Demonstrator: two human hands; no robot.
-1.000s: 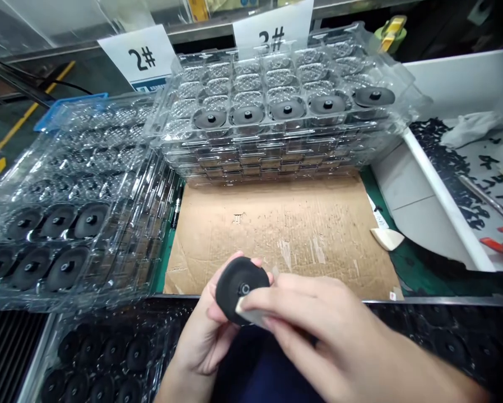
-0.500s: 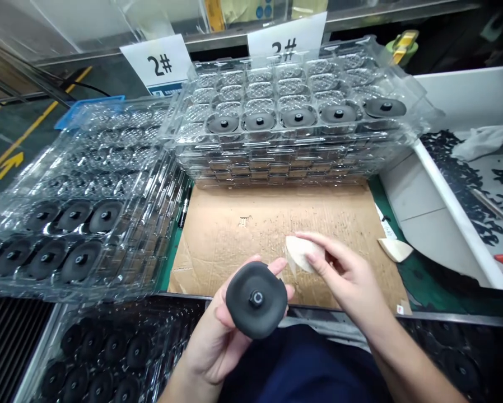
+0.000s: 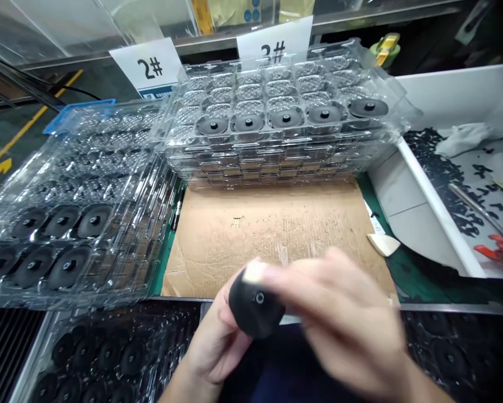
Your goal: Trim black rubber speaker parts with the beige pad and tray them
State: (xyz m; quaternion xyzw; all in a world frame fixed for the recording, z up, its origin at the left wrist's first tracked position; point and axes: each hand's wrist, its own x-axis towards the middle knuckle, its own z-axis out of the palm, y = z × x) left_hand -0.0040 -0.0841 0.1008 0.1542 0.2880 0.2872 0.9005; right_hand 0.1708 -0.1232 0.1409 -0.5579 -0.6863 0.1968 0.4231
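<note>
My left hand (image 3: 218, 338) grips a black rounded rubber-looking part (image 3: 251, 316) from below and the side. A small stub with a ring-shaped tip stands up at the part's middle. Over its upper edge reaches my right hand (image 3: 348, 319), smeared by motion. At its fingertips is a pale, cloth-like pad (image 3: 255, 272), which appears to touch the part's face. The fingers cover most of the pad. Beneath and beyond my hands lies a sheet of cardboard (image 3: 218, 235).
Stacked clear trays (image 3: 272, 145) with black parts stand behind the cardboard, with another stack (image 3: 121, 246) at left. More black parts (image 3: 108, 352) sit lower left. At right are a cream wedge (image 3: 383, 244) and a white bin (image 3: 440, 224) holding black scraps and a red-handled tool (image 3: 495, 249).
My right hand has moved left and onto the black part, bringing the pale pad against its upper face. My left hand keeps its hold. The view has shifted slightly.
</note>
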